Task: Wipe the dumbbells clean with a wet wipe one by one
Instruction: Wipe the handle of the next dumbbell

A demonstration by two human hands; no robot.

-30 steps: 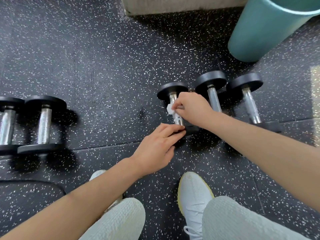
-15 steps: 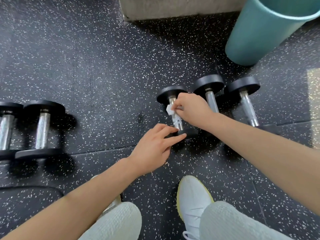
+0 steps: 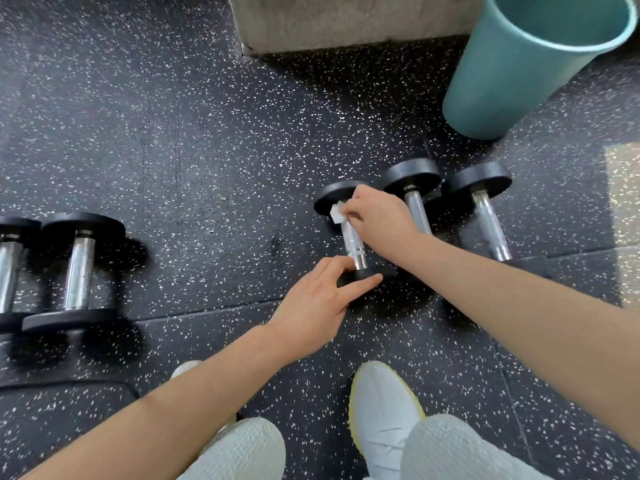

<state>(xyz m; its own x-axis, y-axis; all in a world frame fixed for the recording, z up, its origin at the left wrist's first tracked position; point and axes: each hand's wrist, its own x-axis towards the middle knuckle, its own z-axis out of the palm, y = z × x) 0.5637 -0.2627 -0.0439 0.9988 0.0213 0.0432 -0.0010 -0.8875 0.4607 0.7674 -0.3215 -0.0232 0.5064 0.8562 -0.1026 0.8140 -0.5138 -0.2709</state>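
Two hands work one dumbbell (image 3: 353, 242), which lies on the floor (image 3: 207, 168) with its long axis running straight away from the person. Left hand (image 3: 311, 306) is nearest, thumb and forefinger pinching the near plate (image 3: 379, 271) to steady it. Farther out, right hand (image 3: 381, 220) clamps the wet wipe (image 3: 336, 213) round the shaft's far end, touching the far plate (image 3: 329, 200); bare shaft lies nearward.
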